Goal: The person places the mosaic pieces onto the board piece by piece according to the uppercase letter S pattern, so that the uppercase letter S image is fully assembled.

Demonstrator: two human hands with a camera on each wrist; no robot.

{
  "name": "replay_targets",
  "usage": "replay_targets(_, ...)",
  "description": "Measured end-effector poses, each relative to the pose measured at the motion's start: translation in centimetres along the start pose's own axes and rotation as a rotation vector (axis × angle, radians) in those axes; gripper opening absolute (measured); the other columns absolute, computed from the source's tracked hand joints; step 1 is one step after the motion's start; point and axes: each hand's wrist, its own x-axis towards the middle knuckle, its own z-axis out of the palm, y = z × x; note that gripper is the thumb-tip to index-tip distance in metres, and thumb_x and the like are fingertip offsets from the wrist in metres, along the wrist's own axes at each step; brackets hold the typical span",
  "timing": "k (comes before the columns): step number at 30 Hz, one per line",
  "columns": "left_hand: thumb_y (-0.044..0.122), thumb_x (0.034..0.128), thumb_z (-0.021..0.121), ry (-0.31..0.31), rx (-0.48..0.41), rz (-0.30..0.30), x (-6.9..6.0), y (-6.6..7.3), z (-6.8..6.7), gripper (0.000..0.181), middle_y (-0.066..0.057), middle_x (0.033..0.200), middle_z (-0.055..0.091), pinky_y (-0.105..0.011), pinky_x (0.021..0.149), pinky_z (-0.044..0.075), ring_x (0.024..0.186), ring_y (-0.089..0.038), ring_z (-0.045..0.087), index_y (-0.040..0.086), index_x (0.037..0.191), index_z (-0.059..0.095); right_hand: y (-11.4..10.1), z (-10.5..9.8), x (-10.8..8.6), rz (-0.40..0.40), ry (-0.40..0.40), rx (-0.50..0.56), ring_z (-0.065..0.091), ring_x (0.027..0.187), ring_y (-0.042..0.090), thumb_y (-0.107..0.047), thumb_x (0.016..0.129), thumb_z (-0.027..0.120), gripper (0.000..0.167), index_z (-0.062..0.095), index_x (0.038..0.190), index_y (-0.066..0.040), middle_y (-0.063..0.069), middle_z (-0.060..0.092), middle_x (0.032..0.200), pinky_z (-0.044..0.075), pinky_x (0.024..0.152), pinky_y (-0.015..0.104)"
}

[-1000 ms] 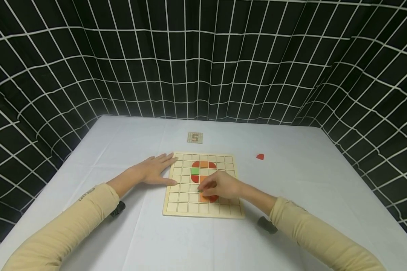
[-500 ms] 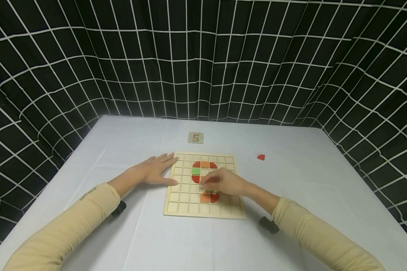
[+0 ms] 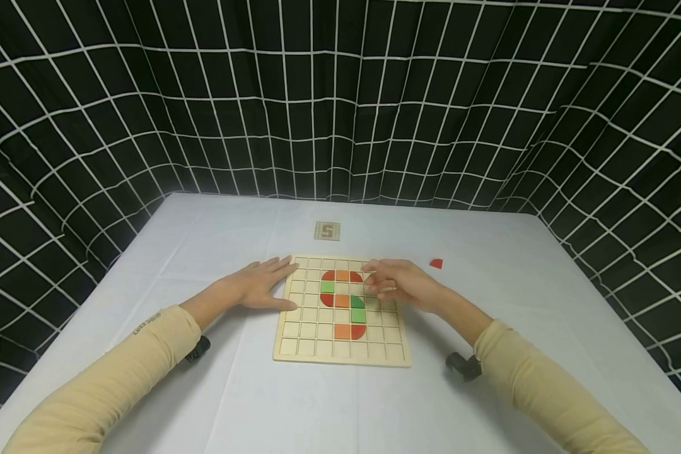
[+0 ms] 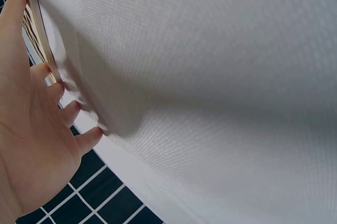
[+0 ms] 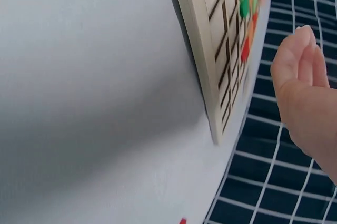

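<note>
A pale wooden grid board [image 3: 312, 347] lies on the white table. Red, orange and green tiles in its squares form a curved, S-like line, with a dark green quarter-round tile [image 3: 356, 302] above a light green square tile [image 3: 358, 316]. My left hand [image 3: 261, 285] rests flat at the board's left edge, thumb and fingertips touching it, as the left wrist view also shows. Over the board's right side hovers my right hand [image 3: 403, 282], fingers loosely bent with nothing between them. In the right wrist view that hand [image 5: 305, 82] is raised apart from the board [image 5: 202, 50].
A loose red quarter-round tile [image 3: 436, 263] lies on the table right of the board. Behind the board is a small card [image 3: 327, 231] with an S pattern on a grid. A black curtain with white grid lines [image 3: 340, 113] surrounds the table's far sides.
My right hand has let go of a green tile, which now lies in the board, and has moved up and right. The left hand has stayed in place.
</note>
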Motion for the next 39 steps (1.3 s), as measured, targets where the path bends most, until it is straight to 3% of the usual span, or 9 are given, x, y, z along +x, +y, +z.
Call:
replay_targets(7, 0.072, 0.0843, 0.048, -0.001, -0.006, -0.001, 0.0, -0.1, 0.1, 0.096, -0.012, 0.158, 0.010, -0.058, 0.111, 0.014, 0.142, -0.036, 0.012, 0.013, 0.154, 0.017, -0.6, -1.9, -0.1, -0.004, 0.056, 0.150, 0.051, 0.117, 0.038, -0.038, 0.102, 0.044, 0.059, 0.037, 0.141, 0.007, 0.026, 0.050, 0.123, 0.045, 0.097, 0.041)
replay_targets(14, 0.071, 0.0845, 0.049, -0.005, -0.013, -0.003, 0.0, 0.0, 0.1, 0.095, -0.012, 0.158, 0.010, -0.057, 0.111, 0.014, 0.142, -0.036, 0.012, 0.013, 0.154, 0.017, -0.4, -4.2, 0.0, -0.035, 0.106, 0.247, 0.043, 0.126, 0.039, -0.049, 0.096, 0.050, 0.075, 0.031, 0.144, 0.005, 0.024, 0.047, 0.130, 0.043, 0.099, 0.041)
replay_targets(20, 0.071, 0.0843, 0.049, -0.002, -0.014, 0.002, 0.1, 0.0, 0.1, 0.096, -0.012, 0.158, 0.010, -0.057, 0.111, 0.014, 0.142, -0.036, 0.012, 0.013, 0.154, 0.017, -0.2, -6.6, 0.0, -0.067, 0.162, 0.335, 0.033, 0.134, 0.037, -0.046, 0.099, 0.046, 0.072, 0.026, 0.147, 0.003, 0.017, 0.046, 0.133, 0.040, 0.102, 0.041)
replay_targets(25, 0.071, 0.0844, 0.048, 0.002, -0.003, 0.001, 0.1, 0.0, 0.1, 0.096, -0.012, 0.158, 0.011, -0.057, 0.111, 0.014, 0.142, -0.036, 0.012, 0.013, 0.154, 0.017, 0.0, -8.5, -0.3, -0.076, 0.209, 0.398, 0.045, 0.124, 0.025, -0.043, 0.099, 0.046, 0.071, 0.022, 0.149, 0.001, 0.005, 0.052, 0.121, 0.034, 0.106, 0.040)
replay_targets(29, 0.071, 0.0845, 0.048, 0.000, 0.002, 0.000, 0.0, 0.0, 0.0, 0.096, -0.012, 0.158, 0.010, -0.057, 0.111, 0.015, 0.142, -0.036, 0.012, 0.013, 0.154, 0.017, 0.2, -9.7, -0.6, -0.059, 0.255, 0.440, 0.042, 0.126, 0.024, -0.040, 0.101, 0.044, 0.059, 0.031, 0.145, -0.005, 0.008, 0.053, 0.123, 0.031, 0.107, 0.039)
replay_targets(33, 0.072, 0.0843, 0.048, 0.003, -0.001, 0.004, 0.0, 0.0, 0.0, 0.096, -0.012, 0.158, 0.011, -0.057, 0.110, 0.014, 0.142, -0.036, 0.012, 0.013, 0.154, 0.017, 0.8, -10.9, -0.8, -0.050, 0.293, 0.461, 0.029, 0.136, 0.027, -0.041, 0.100, 0.046, 0.048, 0.040, 0.135, -0.010, 0.004, 0.056, 0.118, 0.036, 0.105, 0.035)
replay_targets(36, 0.072, 0.0838, 0.047, 0.006, -0.003, 0.007, 0.0, -0.1, 0.1, 0.096, -0.012, 0.158, 0.011, -0.058, 0.110, 0.014, 0.142, -0.036, 0.013, 0.013, 0.154, 0.018, 1.3, -11.6, -0.9, -0.045, 0.318, 0.472, 0.029, 0.136, 0.027, -0.042, 0.098, 0.050, 0.046, 0.043, 0.131, -0.011, 0.002, 0.056, 0.116, 0.039, 0.102, 0.034)
replay_targets(39, 0.073, 0.0836, 0.047, 0.006, -0.005, 0.006, 0.1, -0.1, 0.1, 0.097, -0.012, 0.158, 0.011, -0.058, 0.110, 0.014, 0.142, -0.036, 0.013, 0.013, 0.154, 0.018, 1.6, -12.0, -1.1, -0.024, 0.347, 0.475, 0.029, 0.136, 0.026, -0.042, 0.096, 0.053, 0.053, 0.041, 0.136, -0.010, 0.011, 0.045, 0.134, 0.038, 0.102, 0.033)
